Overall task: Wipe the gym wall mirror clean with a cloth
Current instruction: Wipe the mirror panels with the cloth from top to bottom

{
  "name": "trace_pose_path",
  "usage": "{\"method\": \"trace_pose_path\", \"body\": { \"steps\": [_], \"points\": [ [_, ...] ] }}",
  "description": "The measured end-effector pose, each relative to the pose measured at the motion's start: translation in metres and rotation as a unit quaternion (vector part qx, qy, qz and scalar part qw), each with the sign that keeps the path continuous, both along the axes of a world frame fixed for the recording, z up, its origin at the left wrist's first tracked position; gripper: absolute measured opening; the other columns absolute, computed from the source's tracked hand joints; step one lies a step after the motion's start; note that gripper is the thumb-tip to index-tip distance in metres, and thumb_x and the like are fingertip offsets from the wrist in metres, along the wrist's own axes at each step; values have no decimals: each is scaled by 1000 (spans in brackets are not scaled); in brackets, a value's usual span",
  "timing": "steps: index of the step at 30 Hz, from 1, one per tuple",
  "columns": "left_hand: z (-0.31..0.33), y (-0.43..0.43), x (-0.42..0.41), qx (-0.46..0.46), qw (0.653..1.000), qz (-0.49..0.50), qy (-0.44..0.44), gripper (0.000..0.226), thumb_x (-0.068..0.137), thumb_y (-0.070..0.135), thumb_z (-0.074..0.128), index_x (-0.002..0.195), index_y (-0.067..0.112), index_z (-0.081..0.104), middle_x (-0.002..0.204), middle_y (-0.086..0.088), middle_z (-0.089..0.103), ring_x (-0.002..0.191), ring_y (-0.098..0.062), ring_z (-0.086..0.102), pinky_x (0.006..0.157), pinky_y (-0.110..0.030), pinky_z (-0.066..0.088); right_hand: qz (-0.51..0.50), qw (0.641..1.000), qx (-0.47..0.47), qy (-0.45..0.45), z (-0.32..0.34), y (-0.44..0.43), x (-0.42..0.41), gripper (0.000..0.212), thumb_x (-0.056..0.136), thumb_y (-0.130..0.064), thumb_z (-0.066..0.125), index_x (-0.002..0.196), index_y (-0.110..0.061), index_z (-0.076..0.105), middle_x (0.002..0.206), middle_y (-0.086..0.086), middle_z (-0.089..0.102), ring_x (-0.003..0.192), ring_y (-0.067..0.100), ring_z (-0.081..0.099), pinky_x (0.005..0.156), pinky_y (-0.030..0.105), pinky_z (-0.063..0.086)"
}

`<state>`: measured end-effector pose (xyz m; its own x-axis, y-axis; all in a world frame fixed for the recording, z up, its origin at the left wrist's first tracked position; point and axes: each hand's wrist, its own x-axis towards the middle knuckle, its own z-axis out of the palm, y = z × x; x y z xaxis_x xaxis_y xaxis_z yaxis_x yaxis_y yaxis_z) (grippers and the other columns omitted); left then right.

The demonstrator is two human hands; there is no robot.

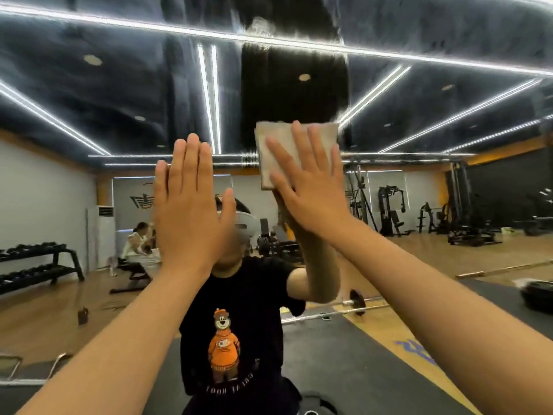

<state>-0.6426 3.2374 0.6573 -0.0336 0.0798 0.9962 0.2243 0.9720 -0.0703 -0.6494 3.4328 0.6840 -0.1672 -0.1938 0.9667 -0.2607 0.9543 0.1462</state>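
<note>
Where right fingers (299,145) press — square cloth (269,139), streaked mirror (119,94).

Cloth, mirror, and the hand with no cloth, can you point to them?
cloth (273,130): head view, its bare top left corner.
mirror (89,100): head view, bare glass at the upper left.
left hand (191,205): head view, back of the hand.

Two hands show: one left hand (191,205) and one right hand (309,193). There is one cloth (273,131) and one mirror (119,85). It reflects one dumbbell rack (45,265), one barbell (356,304), one air conditioner (104,232) and one seated person (136,244).
</note>
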Motion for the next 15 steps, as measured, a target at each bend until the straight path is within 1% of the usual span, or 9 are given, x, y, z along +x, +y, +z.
{"method": "trace_pose_path", "body": {
  "steps": [2,3,4,6,8,10,13,15],
  "points": [
    [-1,0,-2,5,1000,-10,5,65,100,38,17,158,9,13,167,-8,7,154,-19,1,125,-40,0,-13,1000,-16,1,42,-16,-2,58,100,-52,15,157,-38,12,167,5,-1,153,26,-7,119,50,-9],
    [0,0,-2,6,1000,-19,7,64,100,36,15,158,8,14,166,-8,8,154,-18,1,125,-40,0,-18,1000,-23,4,51,-24,-3,58,100,-51,17,157,-37,13,167,6,0,153,27,-7,119,52,-8],
    [1,-1,-1,4,1000,-30,8,64,100,35,14,158,7,14,166,-8,8,154,-19,1,125,-40,1,-20,999,-23,9,53,-30,-4,58,101,-50,18,157,-37,13,167,6,1,153,28,-6,119,54,-6],
    [3,-2,4,-13,998,-62,1,65,100,34,14,158,5,12,166,-10,7,154,-20,1,125,-41,1,-15,1000,5,27,36,-38,-3,58,101,-49,17,157,-35,16,167,8,5,153,30,-2,120,57,-2],
    [-10,-8,12,-55,994,-90,-23,66,100,33,19,158,4,7,166,-11,2,154,-19,-3,125,-40,0,13,998,53,35,-6,-42,-1,57,102,-49,22,156,-33,23,166,10,11,153,31,3,119,60,2],
    [-38,-12,20,-77,993,-87,-29,66,100,31,23,158,3,6,166,-11,0,154,-20,-3,125,-40,-1,28,995,90,37,-66,-43,2,55,103,-46,29,156,-33,25,165,10,14,153,32,6,119,61,7],
    [-108,-6,26,-67,995,-59,-32,66,99,28,26,157,1,9,165,-15,5,154,-25,2,125,-41,0,21,988,154,-1,-174,-33,10,55,103,-44,34,156,-33,24,165,7,14,153,31,8,118,61,12],
    [-145,-2,22,-61,996,-47,-49,66,99,28,26,156,-1,9,165,-16,4,154,-25,1,125,-40,-1,16,978,208,-25,-224,-11,12,53,104,-44,30,156,-35,25,166,5,15,153,28,11,118,59,13]
  ]
}}
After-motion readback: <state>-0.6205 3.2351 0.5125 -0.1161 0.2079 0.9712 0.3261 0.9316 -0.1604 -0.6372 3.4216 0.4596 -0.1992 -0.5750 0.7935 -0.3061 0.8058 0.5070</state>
